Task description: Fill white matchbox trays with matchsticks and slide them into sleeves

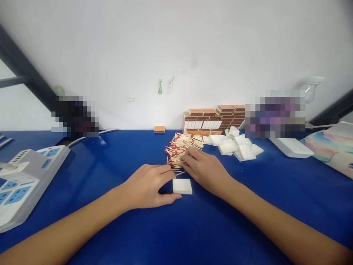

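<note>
A heap of red-tipped matches (182,147) lies on the blue table (193,228) in front of me. My right hand (205,167) rests on the near edge of the heap, its fingers curled over some matches. My left hand (149,186) lies beside a small white inner matchbox tray (182,186), thumb touching its near left side and fingers bent toward the matches. The tray sits between my two hands, just in front of the heap.
Several empty white trays (237,146) lie right of the heap. Brown matchbox sleeves (217,118) are stacked against the wall, one single box (159,129) to their left. A grey power strip (24,176) sits far left; a white flat box (292,147) and a colourful pad (331,151) far right.
</note>
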`<state>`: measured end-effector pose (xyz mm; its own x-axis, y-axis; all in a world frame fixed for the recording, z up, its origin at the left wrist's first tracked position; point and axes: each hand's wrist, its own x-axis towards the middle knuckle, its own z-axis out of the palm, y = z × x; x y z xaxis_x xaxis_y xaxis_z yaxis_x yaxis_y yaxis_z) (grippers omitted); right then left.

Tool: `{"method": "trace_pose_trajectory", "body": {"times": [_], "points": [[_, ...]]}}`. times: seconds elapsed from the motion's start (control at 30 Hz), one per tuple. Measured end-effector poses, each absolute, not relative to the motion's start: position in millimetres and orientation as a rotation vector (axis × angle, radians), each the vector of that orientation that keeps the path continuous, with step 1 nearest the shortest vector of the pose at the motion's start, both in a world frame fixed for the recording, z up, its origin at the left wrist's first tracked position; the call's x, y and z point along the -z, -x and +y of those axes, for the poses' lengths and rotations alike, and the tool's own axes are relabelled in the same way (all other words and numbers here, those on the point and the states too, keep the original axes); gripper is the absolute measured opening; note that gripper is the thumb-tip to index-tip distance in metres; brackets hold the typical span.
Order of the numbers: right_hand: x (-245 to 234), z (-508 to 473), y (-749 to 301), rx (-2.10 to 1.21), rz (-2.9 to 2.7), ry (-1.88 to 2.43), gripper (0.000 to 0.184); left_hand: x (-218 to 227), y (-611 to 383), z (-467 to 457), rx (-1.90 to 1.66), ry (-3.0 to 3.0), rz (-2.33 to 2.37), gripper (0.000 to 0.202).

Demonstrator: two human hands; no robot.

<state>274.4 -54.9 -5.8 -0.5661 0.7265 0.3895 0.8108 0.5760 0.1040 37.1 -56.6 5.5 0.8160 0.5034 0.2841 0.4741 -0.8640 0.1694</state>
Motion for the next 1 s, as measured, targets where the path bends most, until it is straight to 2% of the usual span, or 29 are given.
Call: {"method": "trace_pose_trajectory", "body": {"times": [0.23, 1.0], "points": [[6.7, -55.4, -274.8, 0.452, -2.509, 1.227, 0.02, -7.7, -36.4, -56.2, -0.536, -2.911, 0.761, 0.034], [2.4, -49.9, -277.6, 0.518, -2.559, 1.247, 0.025, -9.0, -33.9, -54.8, -0.543, -2.921, 0.786, 0.034]]}}
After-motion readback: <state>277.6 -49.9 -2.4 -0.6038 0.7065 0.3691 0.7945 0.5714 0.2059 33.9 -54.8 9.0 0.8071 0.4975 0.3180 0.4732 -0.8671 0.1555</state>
